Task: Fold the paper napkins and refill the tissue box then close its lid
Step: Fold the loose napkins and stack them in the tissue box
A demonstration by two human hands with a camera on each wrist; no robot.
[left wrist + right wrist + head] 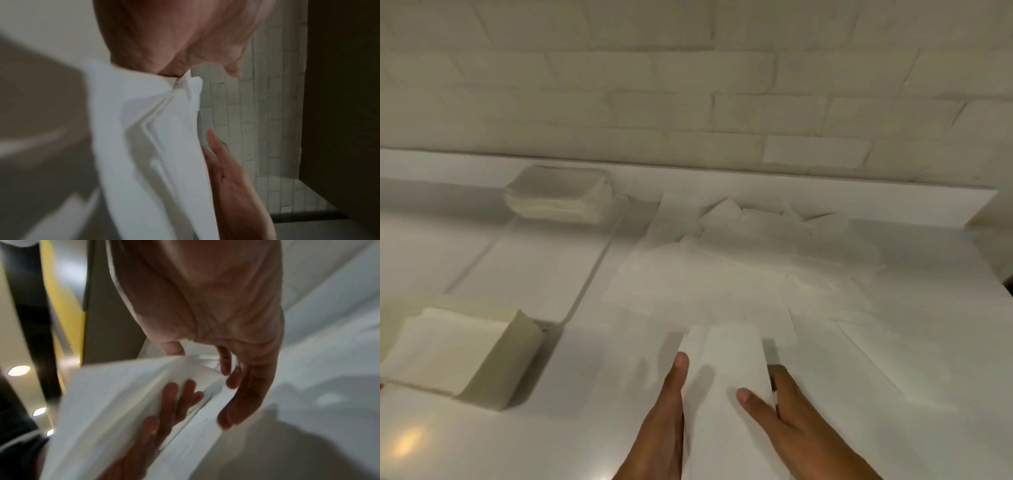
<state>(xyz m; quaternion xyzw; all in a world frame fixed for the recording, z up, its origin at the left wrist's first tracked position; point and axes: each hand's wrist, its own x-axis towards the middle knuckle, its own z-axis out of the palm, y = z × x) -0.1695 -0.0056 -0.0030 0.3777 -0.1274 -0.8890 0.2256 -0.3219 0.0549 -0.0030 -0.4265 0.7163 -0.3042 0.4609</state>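
Observation:
A white paper napkin (726, 373) is held lifted between my two hands at the near middle of the white counter. My left hand (671, 404) grips its left edge, thumb on top; in the left wrist view the left hand (164, 48) pinches the creased napkin (154, 146). My right hand (780, 404) holds the right edge with its thumb laid on the sheet. In the right wrist view the napkin (115, 394) rests on the left hand's fingers (170, 402). A clear tissue box (599, 260) lies at the left, with a napkin stack (558, 202) at its far end.
A loose heap of unfolded napkins (743, 260) spreads behind my hands up to the counter's raised back ledge (825, 174). A stack of folded napkins with a tan side (458, 353) sits at the near left. The white brick wall (688, 85) stands behind.

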